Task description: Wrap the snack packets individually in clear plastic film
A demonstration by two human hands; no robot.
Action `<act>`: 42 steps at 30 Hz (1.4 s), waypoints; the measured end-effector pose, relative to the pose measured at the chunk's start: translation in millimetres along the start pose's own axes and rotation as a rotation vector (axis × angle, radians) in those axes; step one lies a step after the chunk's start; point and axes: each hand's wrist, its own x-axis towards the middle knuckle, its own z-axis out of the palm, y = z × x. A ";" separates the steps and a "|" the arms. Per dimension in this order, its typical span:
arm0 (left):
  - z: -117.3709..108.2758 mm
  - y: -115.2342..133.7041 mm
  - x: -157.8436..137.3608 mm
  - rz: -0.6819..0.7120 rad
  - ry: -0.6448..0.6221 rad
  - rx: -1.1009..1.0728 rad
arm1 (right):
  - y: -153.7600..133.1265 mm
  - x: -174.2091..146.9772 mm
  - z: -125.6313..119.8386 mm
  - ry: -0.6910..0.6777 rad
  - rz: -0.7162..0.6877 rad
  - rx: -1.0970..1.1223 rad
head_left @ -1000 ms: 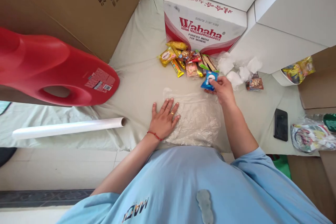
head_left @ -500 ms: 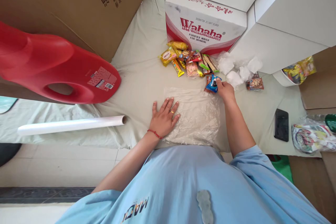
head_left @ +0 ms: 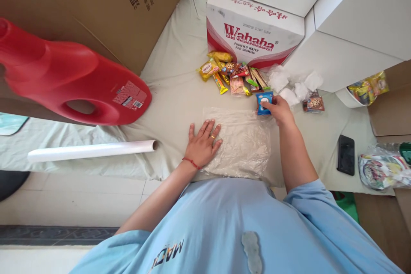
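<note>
Flat on the table, with fingers spread, my left hand (head_left: 202,143) rests on the left edge of a sheet of clear plastic film (head_left: 242,143). My right hand (head_left: 281,111) pinches a small blue snack packet (head_left: 264,103) just beyond the film's far right corner. Behind that packet lies a pile of wrapped snacks (head_left: 236,84) in yellow, red, green and brown wrappers. Crumpled white plastic wads (head_left: 302,90) sit to the right of the pile, with brown cookie packets (head_left: 314,103) beside them.
A Wahaba-style white and red water carton (head_left: 253,34) stands behind the snacks. At left are a large red jug (head_left: 80,81) and a white film roll (head_left: 93,150). A black phone (head_left: 346,155), a plastic-wrapped bundle (head_left: 383,171) and a white bowl of snacks (head_left: 345,95) are at right.
My right hand has drawn the blue packet slightly away from the pile and turned it so its front shows. My left hand stays on the film.
</note>
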 end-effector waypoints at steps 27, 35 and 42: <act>0.2 6.6 18.8 -0.048 0.024 0.003 | 12.1 -142.7 62.2 -0.283 -0.908 -0.587; 1.2 5.3 19.4 -0.054 0.009 0.018 | 22.1 -145.6 34.4 -0.390 -0.915 -0.362; 3.3 6.5 13.6 -0.079 -0.019 0.034 | 2.3 -112.7 41.9 -0.481 -0.675 -0.559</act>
